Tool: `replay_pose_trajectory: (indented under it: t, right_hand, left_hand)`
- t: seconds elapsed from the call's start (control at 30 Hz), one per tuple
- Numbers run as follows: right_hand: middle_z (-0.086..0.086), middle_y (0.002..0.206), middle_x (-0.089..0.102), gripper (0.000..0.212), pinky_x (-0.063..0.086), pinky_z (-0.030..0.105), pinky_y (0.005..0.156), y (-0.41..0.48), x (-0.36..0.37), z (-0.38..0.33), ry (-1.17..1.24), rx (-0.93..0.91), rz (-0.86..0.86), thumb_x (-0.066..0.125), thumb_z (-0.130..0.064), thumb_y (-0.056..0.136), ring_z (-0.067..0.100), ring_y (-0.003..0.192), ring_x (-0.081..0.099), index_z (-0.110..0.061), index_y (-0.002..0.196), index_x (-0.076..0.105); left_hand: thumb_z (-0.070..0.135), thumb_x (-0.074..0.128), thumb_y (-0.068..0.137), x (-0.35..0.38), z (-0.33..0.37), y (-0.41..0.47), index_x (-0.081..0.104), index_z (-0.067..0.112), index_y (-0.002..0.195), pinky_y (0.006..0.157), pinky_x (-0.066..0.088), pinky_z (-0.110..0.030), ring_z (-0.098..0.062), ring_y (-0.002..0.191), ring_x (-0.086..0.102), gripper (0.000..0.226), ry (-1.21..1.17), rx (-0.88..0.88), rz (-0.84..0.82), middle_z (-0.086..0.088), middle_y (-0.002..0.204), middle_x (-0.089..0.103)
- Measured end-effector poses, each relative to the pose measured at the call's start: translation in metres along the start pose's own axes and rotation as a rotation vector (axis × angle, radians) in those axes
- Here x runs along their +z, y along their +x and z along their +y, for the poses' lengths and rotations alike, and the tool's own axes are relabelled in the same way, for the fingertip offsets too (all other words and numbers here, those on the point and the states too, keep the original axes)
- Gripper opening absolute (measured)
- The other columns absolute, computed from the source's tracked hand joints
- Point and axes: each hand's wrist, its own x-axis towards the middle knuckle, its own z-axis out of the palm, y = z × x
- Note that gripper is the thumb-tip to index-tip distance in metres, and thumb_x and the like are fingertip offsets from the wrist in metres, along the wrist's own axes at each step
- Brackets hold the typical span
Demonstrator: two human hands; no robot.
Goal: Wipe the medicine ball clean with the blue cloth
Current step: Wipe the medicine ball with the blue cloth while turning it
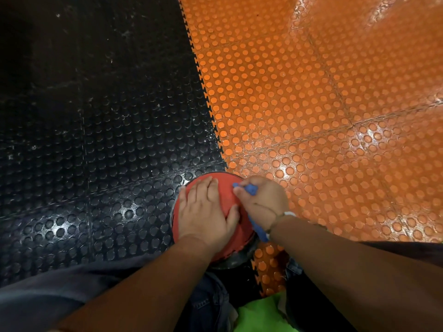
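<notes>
We find the medicine ball (226, 192), red on top with a dark band lower down, resting on the floor right under both hands. The right hand (263, 200) is clenched around the bunched blue cloth (250, 189) and holds it against the ball's upper right side. A bit of cloth pokes out past the knuckles, and a tail hangs down below the wrist along the ball's flank. Just beside that grip, the left hand (206, 212) lies flat on the crown with its fingers straight. It grasps nothing and, we judge, only steadies the ball.

As for progress, we judge the wiping to be under way, not finished. The cloth meets only the right shoulder. The crown sits covered by the flat palm, and the far side, the left flank and the underside look unreached. The red surface shows no clear dirt or wet streaks, so we cannot tell how much has been cleaned.

A pale wristband (287, 214) circles the gripping wrist. Beyond the hands, a black mat (96, 140) with studs spreads left and an orange mat (323, 116) spreads right, with their toothed seam running under the ball. Below the forearms we see jeans (208, 300) and some green fabric (261, 315).
</notes>
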Motion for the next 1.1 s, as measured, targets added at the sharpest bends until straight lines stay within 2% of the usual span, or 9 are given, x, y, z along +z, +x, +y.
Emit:
replay_pose_trajectory:
  t: [0.1,0.2,0.37,0.53,0.67,0.83,0.93,1.0,1.1]
  right_hand:
    - [-0.006,0.087,0.061,0.022,0.044,0.024,0.075,0.005,-0.006,0.012,-0.065,0.05,-0.028,0.057,-0.042,0.088,0.015,0.08,0.057,-0.024,0.095,0.066]
    - [0.0,0.074,0.059,0.024,0.043,0.026,0.07,0.013,-0.014,0.024,-0.038,0.212,-0.067,0.053,-0.036,0.092,0.023,0.076,0.056,-0.017,0.079,0.059]
    - [-0.004,0.085,0.056,0.02,0.039,0.021,0.07,0.007,-0.008,0.014,-0.132,0.003,-0.031,0.053,-0.037,0.092,0.015,0.08,0.052,-0.022,0.101,0.064]
    - [0.0,0.069,0.056,0.025,0.032,0.02,0.053,0.02,-0.017,0.026,-0.119,0.171,-0.103,0.052,-0.032,0.093,0.022,0.068,0.058,-0.019,0.071,0.055]
    - [-0.007,0.071,0.057,0.014,0.035,0.021,0.064,0.016,-0.011,0.013,-0.053,-0.026,-0.082,0.056,-0.034,0.09,0.013,0.069,0.052,-0.025,0.081,0.06]
    - [-0.002,0.063,0.048,0.034,0.03,0.02,0.048,0.025,-0.019,0.027,-0.156,0.191,-0.159,0.047,-0.034,0.096,0.019,0.059,0.05,-0.018,0.066,0.045]
    - [0.001,0.076,0.059,0.024,0.036,0.022,0.058,0.023,-0.015,0.008,-0.145,0.006,-0.132,0.048,-0.039,0.094,0.016,0.069,0.053,-0.019,0.084,0.057]
    - [0.003,0.087,0.065,0.02,0.038,0.022,0.062,0.02,-0.015,0.003,-0.108,-0.072,-0.139,0.05,-0.037,0.093,0.018,0.076,0.056,-0.019,0.09,0.059]
    - [0.011,0.109,0.065,0.021,0.038,0.018,0.056,0.026,-0.022,0.017,-0.059,0.094,-0.186,0.049,-0.031,0.095,0.02,0.074,0.057,-0.019,0.078,0.054]
  left_hand:
    - [0.062,0.017,0.078,0.002,-0.004,0.002,0.042,0.009,0.14,0.115,-0.002,-0.04,-0.023,0.136,0.034,0.086,-0.05,-0.011,0.038,-0.006,0.146,0.042]
    - [0.063,0.01,0.077,0.001,-0.003,0.001,0.035,0.011,0.144,0.113,-0.011,-0.037,-0.02,0.14,0.027,0.089,-0.03,0.008,0.019,-0.004,0.151,0.034]
    - [0.063,0.007,0.076,0.0,-0.001,0.005,0.033,0.012,0.145,0.112,-0.014,-0.037,-0.018,0.141,0.025,0.09,-0.02,-0.016,0.014,-0.002,0.152,0.031]
    - [0.063,0.007,0.076,0.0,-0.001,0.004,0.032,0.012,0.146,0.111,-0.017,-0.036,-0.018,0.142,0.024,0.09,-0.011,0.01,0.007,-0.002,0.153,0.03]
    - [0.063,0.006,0.075,0.0,-0.003,0.008,0.034,0.012,0.145,0.113,-0.013,-0.039,-0.018,0.14,0.027,0.091,-0.011,-0.024,0.025,-0.002,0.152,0.032]
    - [0.064,0.006,0.079,-0.007,-0.005,0.019,0.025,0.016,0.148,0.114,-0.013,-0.041,-0.013,0.141,0.021,0.086,0.022,-0.033,-0.035,0.003,0.154,0.026]
    - [0.057,0.025,0.093,-0.011,-0.01,0.035,0.021,0.016,0.149,0.116,-0.01,-0.043,-0.015,0.143,0.018,0.07,-0.004,-0.073,-0.1,0.001,0.156,0.023]
    - [0.055,0.027,0.096,-0.016,-0.014,0.042,0.016,0.018,0.151,0.116,-0.007,-0.044,-0.016,0.146,0.012,0.067,-0.014,-0.083,-0.123,0.001,0.159,0.016]
    - [0.049,0.022,0.099,-0.018,-0.016,0.041,0.013,0.034,0.151,0.114,-0.013,-0.045,-0.014,0.147,-0.001,0.055,0.0,0.044,-0.099,0.01,0.16,0.005]
